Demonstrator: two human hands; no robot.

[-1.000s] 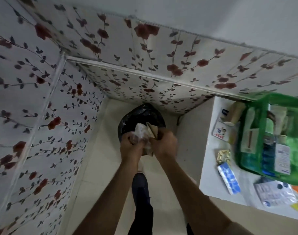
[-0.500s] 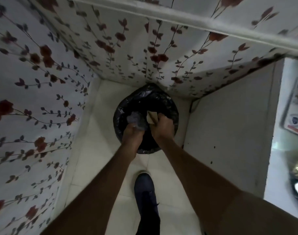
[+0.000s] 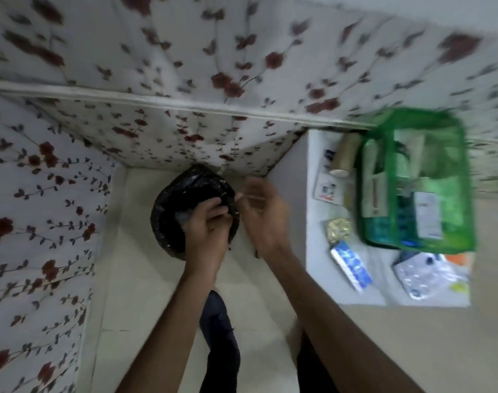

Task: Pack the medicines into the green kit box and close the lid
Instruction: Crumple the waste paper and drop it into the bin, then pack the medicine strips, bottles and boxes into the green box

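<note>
The green kit box stands open on a white table at the right, with several medicine packs inside. More medicines lie on the table beside it: a blue blister strip, a gold pack, a white carton, a beige roll and silver blister sheets. My left hand hovers over a black-lined bin on the floor, fingers curled; what it holds is unclear. My right hand is beside the bin, blurred, fingers apart and nothing in it.
Floral-papered walls enclose the corner at the left and back. The table's side panel stands just right of the bin. My dark-trousered leg and shoe are on the pale floor below the hands.
Both hands held crumpled wrappers over the bin; the wrappers are no longer seen. My right hand has lifted away to the right. The view has swung back right, showing the table and kit box.
</note>
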